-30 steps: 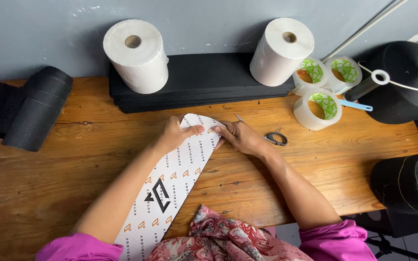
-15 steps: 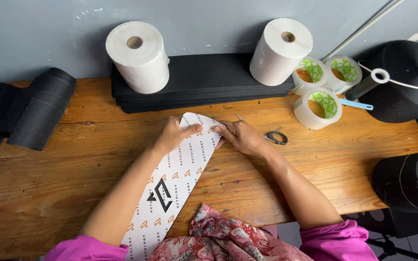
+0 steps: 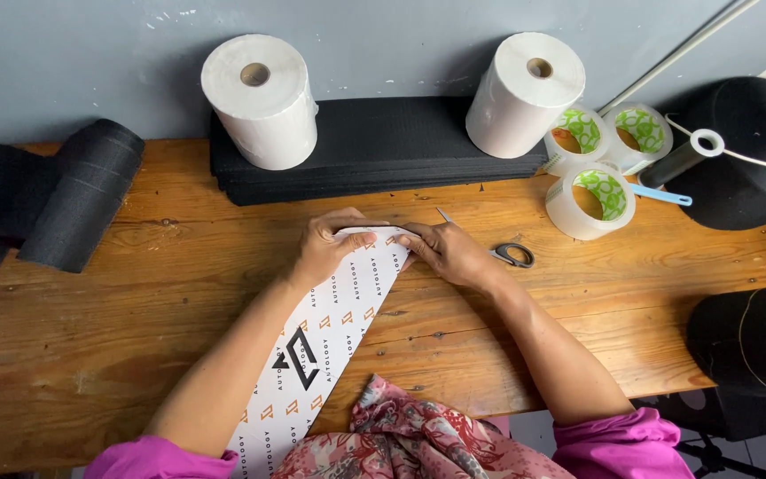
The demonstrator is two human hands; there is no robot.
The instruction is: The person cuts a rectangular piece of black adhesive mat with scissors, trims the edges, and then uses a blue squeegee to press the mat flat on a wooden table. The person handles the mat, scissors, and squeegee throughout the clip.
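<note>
The left hand (image 3: pixel 325 248) and right hand (image 3: pixel 445 253) are pinching the far end of the white printed wrapper (image 3: pixel 321 341) with curled fingers, pressing a fold flat on the wooden table (image 3: pixel 135 346). The wrapper is lying diagonally from centre toward 7 o'clock. Judged step: creasing the end; sealing would call for the tape rolls (image 3: pixel 591 200) at 2 o'clock, beyond the scissors (image 3: pixel 511 255) at 3 o'clock.

A: The printed sheet (image 3: pixel 330 328) is white with small orange marks and a black emblem; the table (image 3: pixel 179 302) is orange-brown wood.

B: Two white rolls (image 3: pixel 261 99) stand at the table's back edge on a black mat stack (image 3: pixel 383 151). Clear tape rolls (image 3: pixel 589 193) have green-patterned cores. Sleeves (image 3: pixel 622 443) are magenta.
</note>
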